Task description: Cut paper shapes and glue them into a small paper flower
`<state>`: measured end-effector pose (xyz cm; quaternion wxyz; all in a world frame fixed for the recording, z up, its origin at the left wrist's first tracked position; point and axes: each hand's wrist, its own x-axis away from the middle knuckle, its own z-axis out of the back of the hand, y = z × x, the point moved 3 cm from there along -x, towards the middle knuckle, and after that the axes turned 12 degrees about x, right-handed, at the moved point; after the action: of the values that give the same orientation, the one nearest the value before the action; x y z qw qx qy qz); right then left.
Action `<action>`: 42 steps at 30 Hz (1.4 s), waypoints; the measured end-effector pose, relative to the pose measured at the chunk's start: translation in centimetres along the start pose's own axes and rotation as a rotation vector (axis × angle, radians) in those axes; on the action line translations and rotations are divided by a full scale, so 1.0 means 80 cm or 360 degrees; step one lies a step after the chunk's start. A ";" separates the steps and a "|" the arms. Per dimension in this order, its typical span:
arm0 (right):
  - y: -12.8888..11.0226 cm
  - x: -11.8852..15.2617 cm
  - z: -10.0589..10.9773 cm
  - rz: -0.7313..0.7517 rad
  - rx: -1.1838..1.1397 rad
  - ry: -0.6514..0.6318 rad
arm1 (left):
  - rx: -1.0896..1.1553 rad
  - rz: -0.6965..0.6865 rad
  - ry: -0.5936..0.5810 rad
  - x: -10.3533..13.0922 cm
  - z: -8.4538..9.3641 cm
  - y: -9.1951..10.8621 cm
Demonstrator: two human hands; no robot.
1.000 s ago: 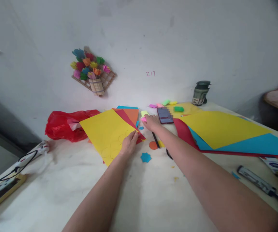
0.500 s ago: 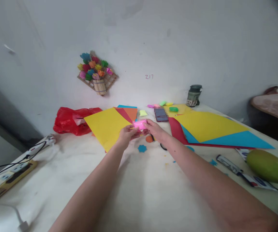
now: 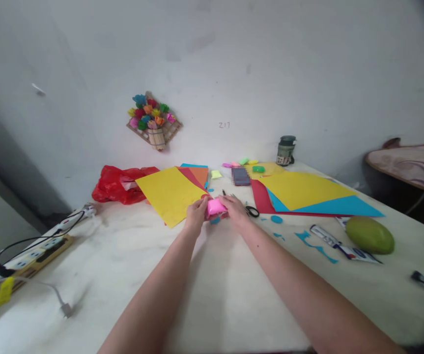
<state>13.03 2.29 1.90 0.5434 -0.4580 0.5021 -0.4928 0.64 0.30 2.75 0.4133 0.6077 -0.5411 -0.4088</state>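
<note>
A soft-looking pink packet (image 3: 216, 206) sits between a person's two hands over the middle of a pale worktop (image 3: 212, 300), the left hand (image 3: 196, 215) and right hand (image 3: 236, 210) each closed on an end. Whether it touches the surface cannot be told. The work appears to be at the handling of the packet; the next move seems to call for a firm two-sided grip. Black-handled scissors (image 3: 253, 212) lie just beyond the right hand, a yellow sheet (image 3: 171, 191) beyond the left. One second earlier, the left hand lay on that sheet while only the right held the packet.
</note>
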 end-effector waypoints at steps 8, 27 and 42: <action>0.003 0.001 0.003 -0.0062 -0.0179 0.0147 | -0.0828 -0.0449 0.0284 -0.012 0.007 -0.003; -0.001 0.009 -0.009 -0.0135 -0.0596 0.0469 | -0.1855 -0.0567 0.0689 0.005 0.001 0.019; -0.002 0.007 0.006 -0.0109 -0.0523 0.0050 | -0.1741 -0.0628 0.0738 0.003 0.011 0.018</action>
<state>13.47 1.69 2.08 0.4362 -0.5498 0.5684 -0.4293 -0.62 -0.13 3.80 0.6879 0.4695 -0.0272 -0.5528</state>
